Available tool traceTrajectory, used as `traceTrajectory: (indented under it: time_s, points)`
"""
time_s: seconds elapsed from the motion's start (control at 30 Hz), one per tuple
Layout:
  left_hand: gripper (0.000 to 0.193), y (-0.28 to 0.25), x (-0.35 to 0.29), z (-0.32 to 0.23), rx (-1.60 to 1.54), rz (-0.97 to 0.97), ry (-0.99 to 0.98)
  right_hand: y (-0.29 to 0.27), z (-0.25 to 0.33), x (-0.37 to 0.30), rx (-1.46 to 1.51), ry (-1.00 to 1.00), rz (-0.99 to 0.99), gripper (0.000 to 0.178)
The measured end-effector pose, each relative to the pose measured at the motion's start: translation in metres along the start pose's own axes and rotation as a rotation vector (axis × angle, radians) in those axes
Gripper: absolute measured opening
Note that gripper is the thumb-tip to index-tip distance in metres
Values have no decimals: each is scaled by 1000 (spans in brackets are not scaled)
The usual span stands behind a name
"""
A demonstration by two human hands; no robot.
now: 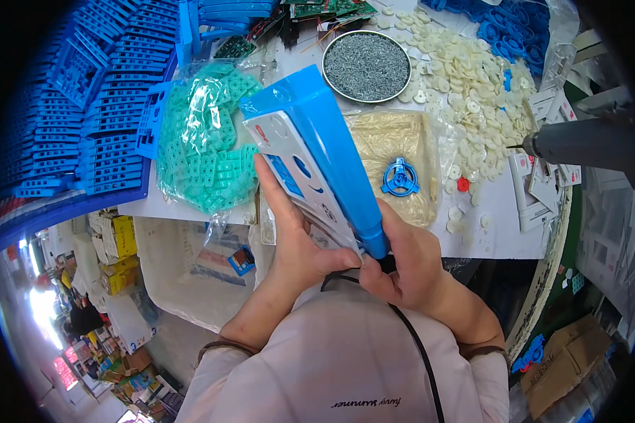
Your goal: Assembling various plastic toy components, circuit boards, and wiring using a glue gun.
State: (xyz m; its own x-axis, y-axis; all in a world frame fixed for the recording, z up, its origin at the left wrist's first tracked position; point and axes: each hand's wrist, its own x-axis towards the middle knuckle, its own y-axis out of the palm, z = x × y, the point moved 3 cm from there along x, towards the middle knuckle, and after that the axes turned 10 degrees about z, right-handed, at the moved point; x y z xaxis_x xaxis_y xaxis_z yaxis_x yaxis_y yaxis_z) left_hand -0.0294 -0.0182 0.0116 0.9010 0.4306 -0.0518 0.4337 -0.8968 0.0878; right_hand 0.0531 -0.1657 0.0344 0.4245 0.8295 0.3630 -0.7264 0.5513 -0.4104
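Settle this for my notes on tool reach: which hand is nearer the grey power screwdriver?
Right. The right hand grips the blue and white device below-left of the screwdriver; the left hand is farther left.

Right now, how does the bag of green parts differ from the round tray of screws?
The bag of green parts is soft clear plastic holding turquoise gridded squares; the round tray of screws is a rigid dark-rimmed dish of grey metal pieces. The bag lies nearer the left hand, the tray farther back. Both rest on the white table.
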Motion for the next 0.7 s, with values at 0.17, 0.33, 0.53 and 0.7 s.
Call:
traceTrajectory:
  time_s: [0.17, 0.33, 0.53, 0.7]
  points:
    - [176, -2, -5, -6, 38, 10, 15, 2, 2, 2, -4, -34, -5, 69]
    - [176, -6, -7, 1, 164, -8, 51, 5, 2, 2, -18, -37, -1, 70]
    - [177, -8, -7, 4, 159, -49, 80, 4, 3, 8, -26, -68, -34, 71]
    - [175, -3, -7, -2, 50, -21, 25, 6, 1, 8, -25, -80, -19, 71]
